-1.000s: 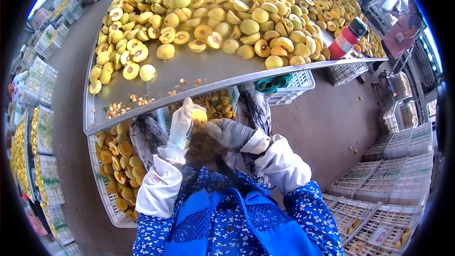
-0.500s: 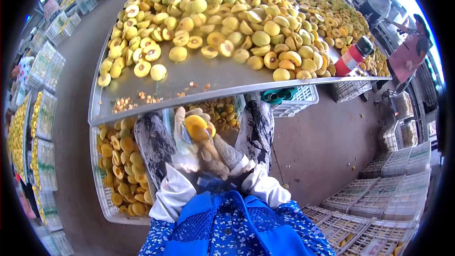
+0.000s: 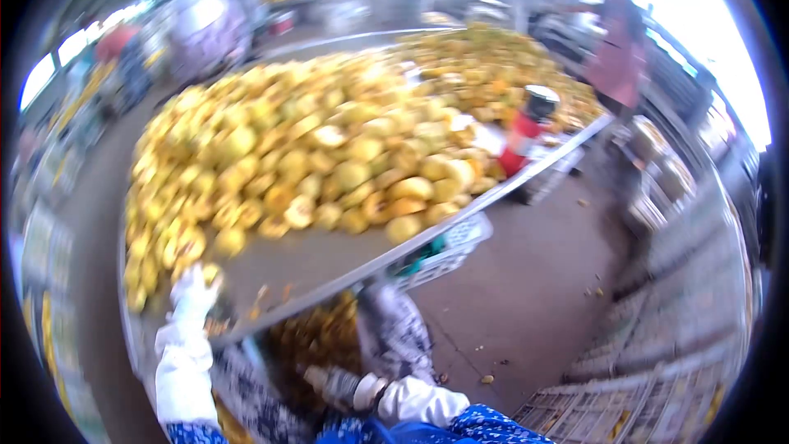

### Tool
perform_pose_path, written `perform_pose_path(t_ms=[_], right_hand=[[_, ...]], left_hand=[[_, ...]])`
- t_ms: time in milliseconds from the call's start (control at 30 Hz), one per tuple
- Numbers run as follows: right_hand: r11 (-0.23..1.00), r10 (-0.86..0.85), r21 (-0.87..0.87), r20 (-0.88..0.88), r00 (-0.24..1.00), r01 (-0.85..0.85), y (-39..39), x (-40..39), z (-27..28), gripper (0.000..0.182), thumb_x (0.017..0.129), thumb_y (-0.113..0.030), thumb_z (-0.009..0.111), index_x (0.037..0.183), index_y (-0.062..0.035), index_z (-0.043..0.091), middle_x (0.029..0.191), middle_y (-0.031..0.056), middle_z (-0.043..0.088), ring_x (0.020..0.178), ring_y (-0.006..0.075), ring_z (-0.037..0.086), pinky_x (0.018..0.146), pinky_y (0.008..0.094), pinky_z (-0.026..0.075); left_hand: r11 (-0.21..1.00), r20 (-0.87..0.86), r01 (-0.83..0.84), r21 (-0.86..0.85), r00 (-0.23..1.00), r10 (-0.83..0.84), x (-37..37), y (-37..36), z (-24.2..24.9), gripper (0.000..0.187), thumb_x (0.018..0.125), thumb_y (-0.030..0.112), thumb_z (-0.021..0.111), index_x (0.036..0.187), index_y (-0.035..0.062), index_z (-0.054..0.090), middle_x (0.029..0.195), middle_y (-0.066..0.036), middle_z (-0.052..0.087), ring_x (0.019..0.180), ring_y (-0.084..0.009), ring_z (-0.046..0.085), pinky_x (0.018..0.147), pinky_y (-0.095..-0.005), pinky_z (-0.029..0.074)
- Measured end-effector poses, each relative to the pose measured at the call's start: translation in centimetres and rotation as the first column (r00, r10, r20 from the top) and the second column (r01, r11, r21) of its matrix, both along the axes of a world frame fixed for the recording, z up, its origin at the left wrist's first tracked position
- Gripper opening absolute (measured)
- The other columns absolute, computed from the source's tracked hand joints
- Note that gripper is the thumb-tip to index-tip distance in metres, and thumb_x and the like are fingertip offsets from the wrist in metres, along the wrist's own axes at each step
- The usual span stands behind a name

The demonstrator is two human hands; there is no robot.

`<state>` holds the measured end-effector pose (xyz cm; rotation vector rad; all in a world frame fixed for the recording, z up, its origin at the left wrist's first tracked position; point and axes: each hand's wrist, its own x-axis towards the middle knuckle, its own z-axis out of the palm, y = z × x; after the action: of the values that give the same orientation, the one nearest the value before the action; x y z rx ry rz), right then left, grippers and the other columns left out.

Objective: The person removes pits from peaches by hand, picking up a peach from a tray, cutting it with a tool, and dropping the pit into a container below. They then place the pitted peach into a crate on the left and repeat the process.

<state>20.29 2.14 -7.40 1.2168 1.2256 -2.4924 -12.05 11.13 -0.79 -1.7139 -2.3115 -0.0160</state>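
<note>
The pale label on the red bottle (image 3: 519,140) is too blurred to read; the bottle stands by the right edge of the metal table (image 3: 320,259), beside the heaped, halved fruit (image 3: 329,152). Your left hand (image 3: 194,289) is at that heap's near left end, fingers against or just beside a piece; you cannot tell if they grip it. Your right hand (image 3: 333,382) hangs low over your lap, its closure and hold unclear. Right of your knee (image 3: 394,325), a white crate (image 3: 450,259) sits below the table edge

No legible text, no readable numbers
</note>
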Motion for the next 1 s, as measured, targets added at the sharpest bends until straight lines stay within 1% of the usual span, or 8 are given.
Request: perform_pose_path(t_ms=[200, 267, 367, 500, 600, 667, 700, 1000], right_hand=[[0.954, -0.007, 0.297, -0.138, 0.990, 0.048, 0.8, 0.2, -0.4, 0.033, 0.097, -0.027, 0.032, 0.113, -0.0112, 0.055, 0.094, 0.0098, 0.057, 0.082, 0.0224, 0.053, 0.073, 0.0326, 0.041], [0.897, -0.001, 0.434, -0.194, 0.981, 0.086, 0.3, 0.7, -0.1, 0.033, 0.097, -0.025, 0.032, 0.116, -0.0097, 0.053, 0.101, 0.0120, 0.056, 0.091, 0.0245, 0.052, 0.081, 0.0328, 0.040], [0.720, 0.051, 0.681, -0.241, 0.969, 0.131, -0.4, 1.6, 0.7, 0.034, 0.097, -0.021, 0.031, 0.122, -0.0075, 0.050, 0.113, 0.0153, 0.055, 0.105, 0.0276, 0.051, 0.093, 0.0332, 0.038], [0.492, -0.057, 0.792, -0.385, 0.921, 0.361, 1.1, 1.9, 1.4, 0.026, 0.094, -0.015, 0.039, 0.113, -0.0033, 0.053, 0.105, 0.0135, 0.058, 0.100, 0.0236, 0.054, 0.086, 0.0317, 0.043], [0.728, -0.290, 0.578, -0.228, 0.930, 0.368, 1.5, 2.0, 5.2, 0.021, 0.094, -0.009, 0.045, 0.109, 0.0000, 0.056, 0.101, 0.0080, 0.060, 0.097, 0.0155, 0.056, 0.079, 0.0244, 0.047], [0.621, -0.188, 0.588, -0.531, 0.826, 0.519, 1.2, 2.0, 7.0, 0.022, 0.092, -0.006, 0.048, 0.110, 0.0030, 0.054, 0.103, 0.0110, 0.059, 0.089, 0.0194, 0.058, 0.077, 0.0270, 0.048], [-0.196, 0.125, 0.932, -0.284, 0.951, 0.304, 2.3, 2.0, 6.6, 0.026, 0.087, -0.006, 0.052, 0.111, 0.0033, 0.053, 0.100, 0.0162, 0.059, 0.081, 0.0277, 0.060, 0.071, 0.0302, 0.050], [-0.170, 0.020, 0.975, -0.142, 0.990, 0.143, 2.0, 0.9, 6.1, 0.033, 0.088, -0.014, 0.044, 0.119, -0.0028, 0.051, 0.089, 0.0243, 0.057, 0.068, 0.0380, 0.058, 0.058, 0.0450, 0.047]], left_hand=[[0.925, -0.050, -0.145, -0.352, 0.989, 0.136, 1.7, 4.0, 0.7, 0.073, 0.078, 0.060, 0.048, 0.123, 0.0035, 0.044, 0.105, -0.019, 0.062, 0.100, -0.0296, 0.059, 0.090, -0.0401, 0.042], [0.921, 0.255, -0.059, -0.385, 0.952, 0.168, 2.6, 3.0, 2.6, 0.071, 0.076, 0.056, 0.057, 0.125, 0.0053, 0.043, 0.105, -0.015, 0.062, 0.101, -0.0294, 0.059, 0.086, -0.0384, 0.045], [0.994, 0.989, 0.037, 0.100, 0.103, -0.104, 2.2, 0.7, 0.6, 0.051, 0.088, 0.040, 0.050, 0.127, 0.0094, 0.044, 0.106, -0.007, 0.058, 0.097, -0.0209, 0.057, 0.082, -0.0328, 0.047], [0.935, 0.679, -0.249, 0.251, -0.643, -0.354, 11.1, -5.9, 6.8, 0.047, 0.089, 0.041, 0.047, 0.116, 0.0023, 0.049, 0.098, -0.014, 0.061, 0.081, -0.0247, 0.060, 0.070, -0.0336, 0.049], [0.932, 0.497, -0.313, 0.182, -0.788, -0.362, 14.3, -6.5, 5.3, 0.053, 0.090, 0.048, 0.043, 0.108, -0.0004, 0.052, 0.086, -0.017, 0.063, 0.068, -0.0270, 0.062, 0.059, -0.0336, 0.051], [0.924, 0.567, -0.323, 0.206, -0.730, -0.382, 15.8, -7.3, 4.5, 0.049, 0.092, 0.045, 0.041, 0.105, -0.0004, 0.054, 0.080, -0.016, 0.064, 0.062, -0.0257, 0.063, 0.058, -0.0320, 0.052], [0.918, 0.571, -0.343, 0.198, -0.721, -0.393, 16.6, -7.8, 4.2, 0.048, 0.093, 0.044, 0.041, 0.104, -0.0004, 0.054, 0.081, -0.016, 0.064, 0.063, -0.0246, 0.063, 0.058, -0.0313, 0.052], [0.894, 0.612, -0.386, 0.228, -0.658, -0.440, 18.5, -8.8, 0.8, 0.049, 0.093, 0.044, 0.042, 0.106, -0.0016, 0.053, 0.083, -0.015, 0.063, 0.071, -0.0216, 0.062, 0.064, -0.0283, 0.053]])
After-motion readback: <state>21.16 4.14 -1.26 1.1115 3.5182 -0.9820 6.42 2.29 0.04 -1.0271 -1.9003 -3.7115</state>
